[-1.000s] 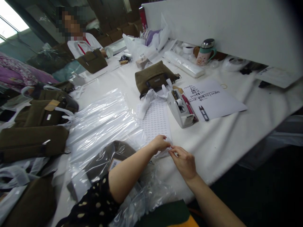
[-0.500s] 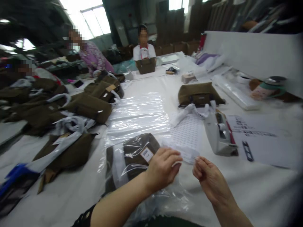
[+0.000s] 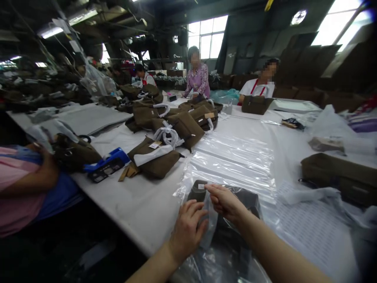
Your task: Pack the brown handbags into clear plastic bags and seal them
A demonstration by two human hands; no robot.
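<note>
A dark olive bag (image 3: 246, 196) lies inside a clear plastic bag at the near table edge, with pale wrapped strap material (image 3: 210, 224) visible across it. My right hand (image 3: 225, 202) is over the bag's left end, thumb and forefinger pinching a small white sticker (image 3: 202, 186). The sticker is against or just above the plastic; I cannot tell which. My left hand (image 3: 188, 228) is beside it, fingers apart and fingertips at the plastic, holding nothing. More clear plastic bags (image 3: 232, 157) lie flat just beyond.
Several olive bags with white-wrapped handles (image 3: 188, 125) are piled ahead to the left. A blue tape dispenser (image 3: 110, 163) stands near the left edge. On the right are another olive bag (image 3: 338, 177) and a printed sheet (image 3: 312, 232). Several co-workers are around the table.
The view has swung left. My right hand has moved from the right of the packed bag to its left end with the sticker. My left hand has moved to that end, fingers spread.
</note>
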